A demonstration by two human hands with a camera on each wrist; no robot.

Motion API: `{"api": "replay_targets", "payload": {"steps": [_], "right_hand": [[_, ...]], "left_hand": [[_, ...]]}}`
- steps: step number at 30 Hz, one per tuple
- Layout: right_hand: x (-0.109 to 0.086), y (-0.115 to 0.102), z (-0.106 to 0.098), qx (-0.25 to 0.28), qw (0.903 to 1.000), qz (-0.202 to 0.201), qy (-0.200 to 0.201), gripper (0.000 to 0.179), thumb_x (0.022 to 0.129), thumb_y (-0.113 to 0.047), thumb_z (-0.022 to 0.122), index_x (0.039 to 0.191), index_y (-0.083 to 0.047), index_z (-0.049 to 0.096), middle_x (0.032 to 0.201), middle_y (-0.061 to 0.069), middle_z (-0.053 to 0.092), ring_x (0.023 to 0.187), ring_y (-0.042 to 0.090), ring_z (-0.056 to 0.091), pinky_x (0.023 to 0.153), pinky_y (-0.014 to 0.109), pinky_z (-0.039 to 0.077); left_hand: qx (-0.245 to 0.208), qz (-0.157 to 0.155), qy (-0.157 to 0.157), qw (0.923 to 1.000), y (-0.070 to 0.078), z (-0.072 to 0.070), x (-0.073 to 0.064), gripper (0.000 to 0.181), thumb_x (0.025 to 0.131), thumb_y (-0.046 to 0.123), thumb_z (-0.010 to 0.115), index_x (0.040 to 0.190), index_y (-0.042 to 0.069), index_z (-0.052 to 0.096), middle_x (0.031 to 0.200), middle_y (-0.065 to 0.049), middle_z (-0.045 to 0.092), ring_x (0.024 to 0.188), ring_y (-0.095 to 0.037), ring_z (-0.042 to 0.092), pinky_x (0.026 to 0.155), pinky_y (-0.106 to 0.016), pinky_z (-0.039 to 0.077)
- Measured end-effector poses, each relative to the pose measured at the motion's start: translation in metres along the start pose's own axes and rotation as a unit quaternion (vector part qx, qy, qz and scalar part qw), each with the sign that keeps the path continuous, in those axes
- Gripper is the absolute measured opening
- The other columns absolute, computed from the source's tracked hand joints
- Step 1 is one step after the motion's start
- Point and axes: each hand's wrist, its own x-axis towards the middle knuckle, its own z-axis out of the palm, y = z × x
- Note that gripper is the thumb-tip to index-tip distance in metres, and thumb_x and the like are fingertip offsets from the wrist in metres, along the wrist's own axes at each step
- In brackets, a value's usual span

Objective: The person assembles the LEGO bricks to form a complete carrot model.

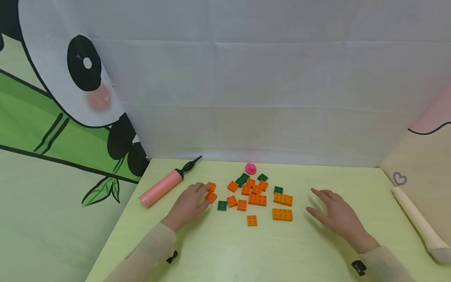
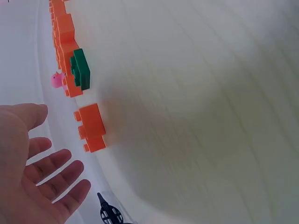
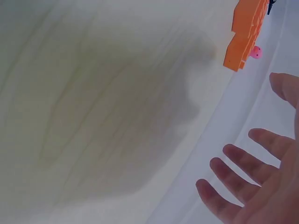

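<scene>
In the head view, two hands reach over one pale table point(image 1: 218, 250), with thirteen orange bricks point(image 1: 257, 200) in sight: ten small and three long. Green bricks point(image 1: 222, 206) sit in four spots, three single ones and a patch at the back that may be one or two. One pink toy point(image 1: 251, 169) stands behind the bricks, one pink pump point(image 1: 162, 189) with a black nozzle lies to the left, and one pale roll point(image 1: 419, 223) lies at the right edge. The left hand point(image 1: 188, 201) is beside two small orange bricks at the group's left end — contact cannot be told here. The right hand point(image 1: 338, 215) hovers apart, to the right of two long orange bricks.

In the left wrist view, the left hand's thumb and four fingers are spread wide, gripping nothing; two orange bricks lie near the fingertips, and one green brick shows farther off, against an orange row.

In the right wrist view, the right hand is likewise wide and holding nothing — thumb and four fingers apart — with two orange bricks beyond the thumb.
</scene>
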Motion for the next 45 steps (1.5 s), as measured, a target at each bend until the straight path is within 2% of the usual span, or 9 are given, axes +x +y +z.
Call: {"api": "replay_targets", "payload": {"steps": [6,12,18,21,23,26,31,36,45], "right_hand": [[0.004,-0.01,0.007,0.015,0.9997,-0.001,-0.021,0.065,0.096,-0.047,0.074,0.147,-0.008,0.059,0.136,0.023,0.06,0.121,0.047,0.057,0.091,0.065,0.051],[0.006,-0.02,0.014,0.033,0.9986,-0.003,-0.041,0.059,0.096,-0.043,0.076,0.143,-0.01,0.062,0.132,0.016,0.064,0.118,0.041,0.062,0.092,0.061,0.053],[0.007,-0.03,0.017,0.054,0.9971,-0.011,-0.053,0.057,0.095,-0.042,0.078,0.141,-0.011,0.064,0.126,0.009,0.067,0.108,0.031,0.066,0.088,0.055,0.056],[0.009,-0.035,0.018,0.054,0.9966,-0.017,-0.06,0.057,0.093,-0.041,0.079,0.139,-0.01,0.065,0.122,0.007,0.067,0.104,0.028,0.066,0.086,0.052,0.057],[0.01,-0.038,0.019,0.054,0.9963,-0.022,-0.063,0.056,0.093,-0.04,0.08,0.138,-0.009,0.066,0.119,0.006,0.067,0.102,0.026,0.065,0.084,0.049,0.057],[0.011,-0.042,0.021,0.056,0.9961,-0.026,-0.063,0.053,0.092,-0.04,0.081,0.133,-0.01,0.069,0.117,0.004,0.067,0.1,0.024,0.064,0.083,0.045,0.057],[0.012,-0.049,0.025,0.067,0.9952,-0.042,-0.058,0.045,0.09,-0.035,0.083,0.126,-0.011,0.073,0.116,0.003,0.067,0.098,0.022,0.064,0.081,0.042,0.057],[0.013,-0.053,0.029,0.069,0.9945,-0.049,-0.062,0.044,0.088,-0.03,0.086,0.126,-0.01,0.074,0.115,0.002,0.067,0.093,0.018,0.064,0.079,0.038,0.057],[0.019,-0.058,0.037,0.063,0.9939,-0.035,-0.084,0.045,0.085,-0.026,0.089,0.125,-0.012,0.075,0.113,-0.003,0.064,0.091,0.014,0.058,0.081,0.036,0.056]], "left_hand": [[-0.048,-0.012,-0.018,0.9986,0.013,0.005,0.001,0.05,0.101,0.026,0.071,0.145,0.005,0.058,0.127,-0.008,0.065,0.111,-0.026,0.065,0.099,-0.046,0.053],[-0.076,0.004,-0.014,0.997,0.025,0.012,0.0,0.044,0.101,0.021,0.071,0.141,0.007,0.062,0.128,-0.007,0.067,0.108,-0.023,0.066,0.097,-0.045,0.055],[-0.073,0.033,-0.017,0.9967,0.037,0.018,0.0,0.043,0.101,0.024,0.072,0.14,0.009,0.063,0.102,0.004,0.062,0.08,-0.012,0.056,0.073,-0.031,0.053],[-0.084,0.035,-0.029,0.9954,0.044,0.023,0.002,0.042,0.101,0.025,0.072,0.14,0.01,0.064,0.094,0.007,0.059,0.078,-0.012,0.055,0.072,-0.03,0.052],[-0.092,0.036,-0.037,0.9944,0.05,0.026,0.003,0.032,0.1,0.025,0.073,0.129,0.011,0.068,0.088,0.008,0.058,0.075,-0.012,0.055,0.07,-0.029,0.051],[-0.104,0.049,-0.043,0.9925,0.058,0.031,0.005,0.029,0.099,0.025,0.074,0.125,0.012,0.071,0.081,0.011,0.054,0.069,-0.009,0.049,0.065,-0.027,0.046],[-0.14,0.055,-0.06,0.9868,0.072,0.039,0.007,0.032,0.098,0.026,0.075,0.128,0.015,0.072,0.081,0.015,0.055,0.069,-0.006,0.05,0.066,-0.025,0.046],[-0.179,0.041,-0.08,0.9797,0.083,0.047,0.009,0.033,0.097,0.027,0.077,0.128,0.016,0.072,0.083,0.015,0.057,0.072,-0.007,0.052,0.069,-0.025,0.047],[-0.193,0.036,-0.075,0.9778,0.093,0.06,0.013,0.036,0.094,0.03,0.079,0.127,0.015,0.073,0.077,0.015,0.057,0.069,-0.006,0.051,0.07,-0.026,0.046]]}}
